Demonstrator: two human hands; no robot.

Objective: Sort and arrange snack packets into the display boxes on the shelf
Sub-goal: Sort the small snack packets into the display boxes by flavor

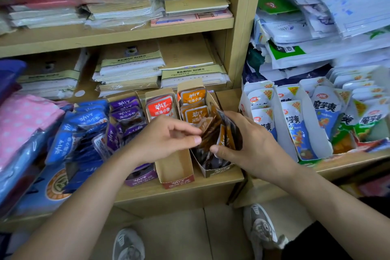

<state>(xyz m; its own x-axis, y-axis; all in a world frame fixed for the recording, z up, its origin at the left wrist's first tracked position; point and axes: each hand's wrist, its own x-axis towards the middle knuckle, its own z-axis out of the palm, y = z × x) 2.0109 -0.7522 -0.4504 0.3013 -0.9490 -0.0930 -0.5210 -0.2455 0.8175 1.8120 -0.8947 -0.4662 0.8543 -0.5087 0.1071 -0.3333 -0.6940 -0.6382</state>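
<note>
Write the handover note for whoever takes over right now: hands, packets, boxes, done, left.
Right hand grips a fanned bundle of orange packets over the orange box; left hand pinches the bundle's edge.
Orange box: some packets upright at the back.
Red box: few packets at the back, front bare.
Purple box holds purple packets.
Left: seat the bundle, sort the loose blue packets heaped left of the purple box.

Soft, even indoor light keeps the scene fairly bright; the recess under the upper shelf board (118, 35) is dimmer. Mild sheen sits on the blue packets (90, 121). Wide-angle bending curves the board's edges (most toward the frame's corners), and the top-left paper stacks (42, 11) look smeared.
</note>
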